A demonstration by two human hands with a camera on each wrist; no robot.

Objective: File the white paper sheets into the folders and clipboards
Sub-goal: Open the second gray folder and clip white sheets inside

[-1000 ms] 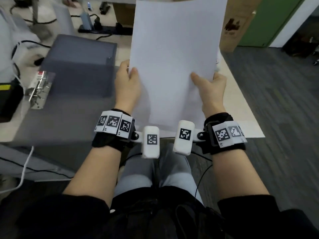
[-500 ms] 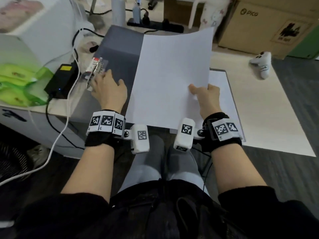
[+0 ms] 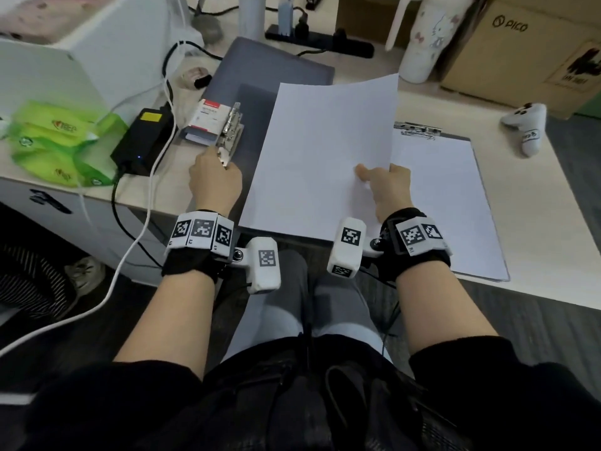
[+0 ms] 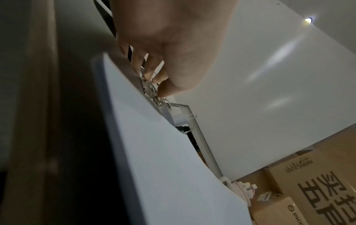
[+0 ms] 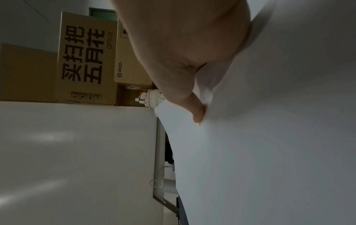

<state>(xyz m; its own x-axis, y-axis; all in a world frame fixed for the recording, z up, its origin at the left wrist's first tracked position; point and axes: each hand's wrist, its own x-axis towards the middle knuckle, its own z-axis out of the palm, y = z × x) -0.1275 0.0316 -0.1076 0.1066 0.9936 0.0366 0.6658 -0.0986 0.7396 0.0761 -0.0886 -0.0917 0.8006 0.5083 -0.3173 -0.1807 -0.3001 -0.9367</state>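
Observation:
A white sheet (image 3: 325,151) hangs slightly curled over the open grey folder (image 3: 270,70) on the desk. My right hand (image 3: 377,177) pinches its right edge, thumb on top; the right wrist view shows the thumb pressed into the sheet (image 5: 269,137). My left hand (image 3: 221,164) is at the near end of the folder's metal clip (image 3: 231,128). In the left wrist view its fingertips (image 4: 163,91) pinch the clip (image 4: 154,94) on the folder (image 4: 154,152). A clipboard (image 3: 487,249) holding paper lies to the right, with its clip (image 3: 416,128) at the far end.
A black power adapter (image 3: 143,135), white cable (image 3: 143,216) and green packets (image 3: 58,148) lie left of the folder. A white controller (image 3: 527,125) sits far right. At the back are a cardboard box (image 3: 520,43), a white bottle (image 3: 426,37) and a power strip (image 3: 318,40).
My left hand has let go of the sheet and moved left onto the folder's metal clip. The right hand alone has lowered the sheet over the folder.

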